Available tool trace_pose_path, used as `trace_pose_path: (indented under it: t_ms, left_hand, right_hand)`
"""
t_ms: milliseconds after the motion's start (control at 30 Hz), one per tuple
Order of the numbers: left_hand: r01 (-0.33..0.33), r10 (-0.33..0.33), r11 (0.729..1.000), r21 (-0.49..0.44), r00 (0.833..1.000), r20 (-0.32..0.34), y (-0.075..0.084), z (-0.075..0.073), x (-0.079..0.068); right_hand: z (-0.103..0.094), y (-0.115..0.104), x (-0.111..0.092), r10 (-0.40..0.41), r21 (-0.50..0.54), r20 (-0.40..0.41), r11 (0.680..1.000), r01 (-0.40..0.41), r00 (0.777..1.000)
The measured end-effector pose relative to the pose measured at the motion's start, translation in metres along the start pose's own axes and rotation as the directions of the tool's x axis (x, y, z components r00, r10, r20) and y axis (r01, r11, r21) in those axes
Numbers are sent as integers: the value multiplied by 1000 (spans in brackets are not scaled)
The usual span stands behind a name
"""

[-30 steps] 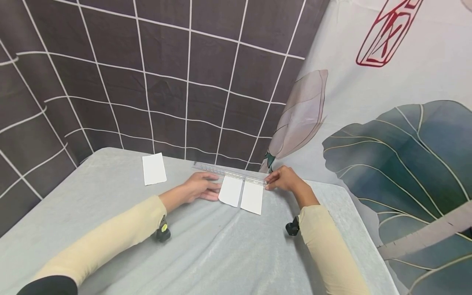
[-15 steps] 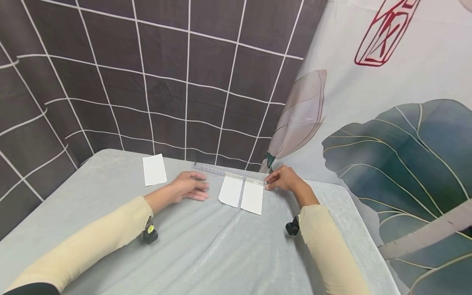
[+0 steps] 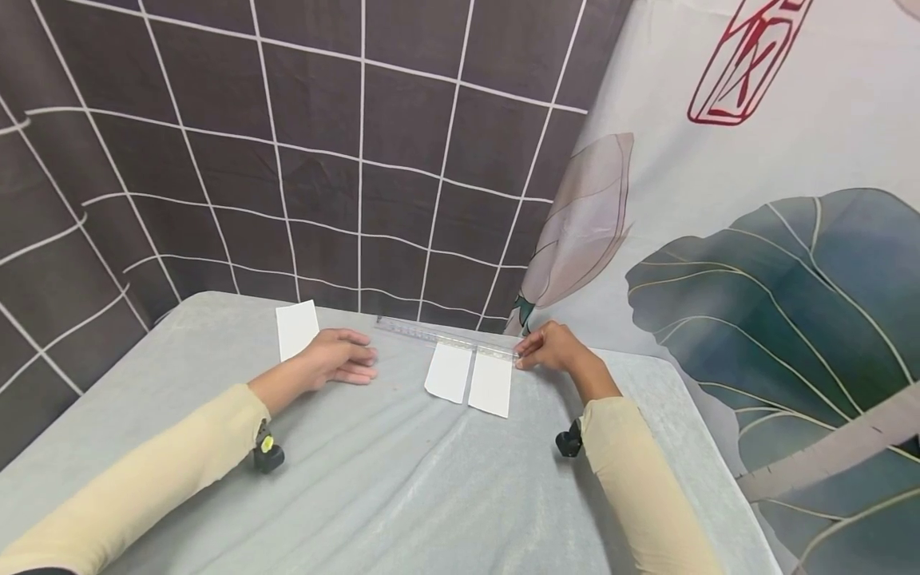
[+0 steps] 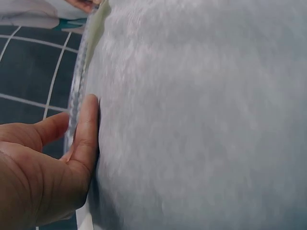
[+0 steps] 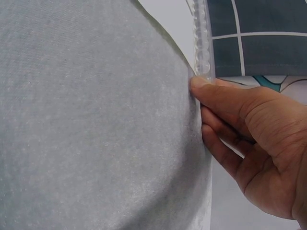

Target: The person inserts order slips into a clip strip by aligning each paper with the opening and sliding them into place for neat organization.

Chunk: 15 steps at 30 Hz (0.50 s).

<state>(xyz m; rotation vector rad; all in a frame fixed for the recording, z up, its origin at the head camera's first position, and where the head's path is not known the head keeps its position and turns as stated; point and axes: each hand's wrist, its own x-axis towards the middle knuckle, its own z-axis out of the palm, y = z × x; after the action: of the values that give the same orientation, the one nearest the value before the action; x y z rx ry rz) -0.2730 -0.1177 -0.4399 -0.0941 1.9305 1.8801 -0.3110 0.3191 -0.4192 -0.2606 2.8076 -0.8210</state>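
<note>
A clear ruler (image 3: 413,329) lies near the table's back edge, along the tops of two white paper pieces. The left paper piece (image 3: 449,372) and the right paper piece (image 3: 490,383) sit side by side with a narrow gap. My right hand (image 3: 552,351) pinches the ruler's right end; in the right wrist view the thumb (image 5: 211,91) is on that end. My left hand (image 3: 332,358), fingers loosely extended and holding nothing, is over the lower right part of a third paper piece (image 3: 293,326). I cannot tell whether it touches that paper.
A pale grey cloth covers the table (image 3: 402,479), with soft wrinkles in front. Behind it hangs a dark curtain (image 3: 316,184) with white grid lines. On the right hangs a white cloth (image 3: 668,176) with leaf prints. Each wrist wears a small black camera (image 3: 569,439).
My left hand has moved left, away from the ruler and the two paper pieces, to the third paper, now partly covered. My right hand has stayed at the ruler's end.
</note>
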Motion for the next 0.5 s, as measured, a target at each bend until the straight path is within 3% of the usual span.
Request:
trace_pose_path:
  t_ms: [333, 500]
  left_hand:
    - [78, -76, 997, 28, 996, -53, 13, -27, -8]
    - [78, -75, 996, 35, 993, -87, 19, -41, -13]
  right_hand:
    - [-1, -2, 0, -6, -3, 0, 1000, 6, 1000]
    - [0, -2, 1, 4, -9, -1, 1000, -4, 1000]
